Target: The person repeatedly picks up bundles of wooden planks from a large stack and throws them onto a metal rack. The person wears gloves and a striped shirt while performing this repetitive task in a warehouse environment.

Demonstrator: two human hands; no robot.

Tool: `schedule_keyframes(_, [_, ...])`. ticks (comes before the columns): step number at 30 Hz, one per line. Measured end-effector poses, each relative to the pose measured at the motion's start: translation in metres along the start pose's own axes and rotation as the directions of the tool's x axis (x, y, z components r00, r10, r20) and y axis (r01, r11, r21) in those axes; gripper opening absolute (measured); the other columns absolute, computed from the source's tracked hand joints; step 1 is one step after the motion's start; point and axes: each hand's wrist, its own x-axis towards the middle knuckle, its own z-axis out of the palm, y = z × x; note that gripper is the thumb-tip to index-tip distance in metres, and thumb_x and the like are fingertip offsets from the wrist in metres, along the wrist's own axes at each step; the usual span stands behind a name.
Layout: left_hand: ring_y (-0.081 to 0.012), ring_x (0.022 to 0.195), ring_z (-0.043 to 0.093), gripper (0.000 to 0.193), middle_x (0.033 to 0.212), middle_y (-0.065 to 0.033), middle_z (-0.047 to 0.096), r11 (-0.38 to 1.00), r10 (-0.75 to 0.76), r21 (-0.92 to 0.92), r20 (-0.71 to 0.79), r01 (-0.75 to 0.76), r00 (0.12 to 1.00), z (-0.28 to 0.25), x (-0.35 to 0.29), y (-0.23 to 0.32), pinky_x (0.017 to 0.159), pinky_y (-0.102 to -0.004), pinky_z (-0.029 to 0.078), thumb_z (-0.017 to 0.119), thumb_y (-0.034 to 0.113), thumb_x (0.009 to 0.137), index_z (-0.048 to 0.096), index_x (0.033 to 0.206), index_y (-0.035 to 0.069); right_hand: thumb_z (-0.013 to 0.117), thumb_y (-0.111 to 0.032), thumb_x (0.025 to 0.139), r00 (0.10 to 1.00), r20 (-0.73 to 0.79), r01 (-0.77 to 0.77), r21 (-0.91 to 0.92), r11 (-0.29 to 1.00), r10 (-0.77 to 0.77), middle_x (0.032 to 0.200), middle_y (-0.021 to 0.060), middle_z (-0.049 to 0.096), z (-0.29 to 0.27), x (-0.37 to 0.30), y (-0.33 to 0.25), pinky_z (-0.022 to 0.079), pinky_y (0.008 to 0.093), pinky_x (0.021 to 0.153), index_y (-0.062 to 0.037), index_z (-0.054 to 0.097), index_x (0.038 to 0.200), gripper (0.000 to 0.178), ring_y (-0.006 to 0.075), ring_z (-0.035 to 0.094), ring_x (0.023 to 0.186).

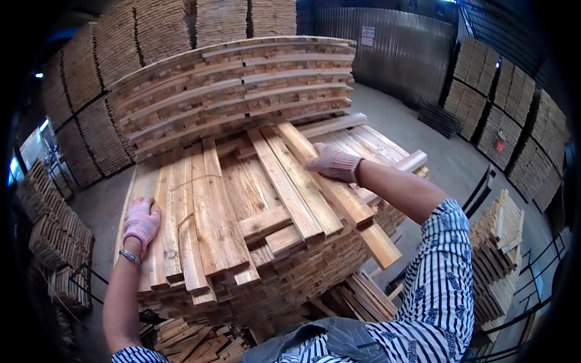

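Observation:
A layer of sawn wooden boards covers the top of a large lumber stack, lying side by side with their ends toward me. My left hand, in a pale pinkish knit glove, lies flat on the boards at the left edge, fingers stretched out. At the right, my right hand, gloved alike, is closed over a thick wooden board; its fingertips are partly hidden. Two boards lie slanted just left of it. Between them and the left group, a gap shows the crosswise pieces underneath.
A higher tier of stacked lumber rises behind the layer. Tall board stacks stand farther back, with more stacks along the right. A short board juts from the near right corner. Loose offcuts lie below, near me.

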Motion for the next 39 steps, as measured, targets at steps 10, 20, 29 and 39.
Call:
schedule_keyframes(10, [-0.0344,0.133,0.048,0.045,0.138,-0.0167,0.057,1.000,0.004,0.010,-0.013,-0.004,1.000,0.000,0.000,0.013,0.114,-0.0450,0.035,0.049,0.037,0.097,0.062,0.130,0.009,0.063,-0.046,0.090,0.961,-0.273,0.091,0.150,0.984,-0.047,0.119,0.0333,0.064,0.109,0.071,-0.114,0.051,0.0467,0.093,0.0083,0.043,0.133,0.072,0.0413,0.065,0.111])
schedule_keyframes(20, [-0.0347,0.134,0.046,0.047,0.141,-0.0166,0.055,0.998,-0.034,0.055,0.050,0.032,0.998,-0.004,-0.002,0.000,0.115,-0.0450,0.034,0.048,0.039,0.098,0.061,0.133,0.011,0.066,-0.038,0.087,0.997,0.067,0.014,0.207,0.978,-0.029,0.108,0.0291,0.068,0.112,-0.003,-0.121,0.054,0.0429,0.084,0.0104,0.054,0.121,0.060,0.0344,0.068,0.099])
schedule_keyframes(29, [-0.0332,0.134,0.047,0.048,0.141,-0.0150,0.054,0.999,-0.036,0.040,0.047,0.034,0.998,-0.011,-0.008,0.010,0.114,-0.0480,0.033,0.048,0.040,0.097,0.060,0.135,0.012,0.057,-0.041,0.097,0.888,0.287,0.421,-0.191,0.887,-0.360,0.115,0.0297,0.067,0.117,0.064,-0.097,0.053,0.0432,0.090,0.0127,0.047,0.132,0.065,0.0364,0.068,0.103])
schedule_keyframes(39, [-0.0321,0.136,0.046,0.049,0.140,-0.0139,0.055,0.994,-0.077,0.082,0.059,0.072,0.995,-0.014,-0.012,0.001,0.115,-0.0447,0.033,0.047,0.041,0.098,0.059,0.136,0.013,0.057,-0.055,0.094,0.981,0.059,0.186,-0.010,0.982,-0.185,0.134,0.0380,0.053,0.061,0.054,-0.125,0.048,0.0514,0.102,0.0042,0.043,0.139,0.075,0.0466,0.060,0.120])
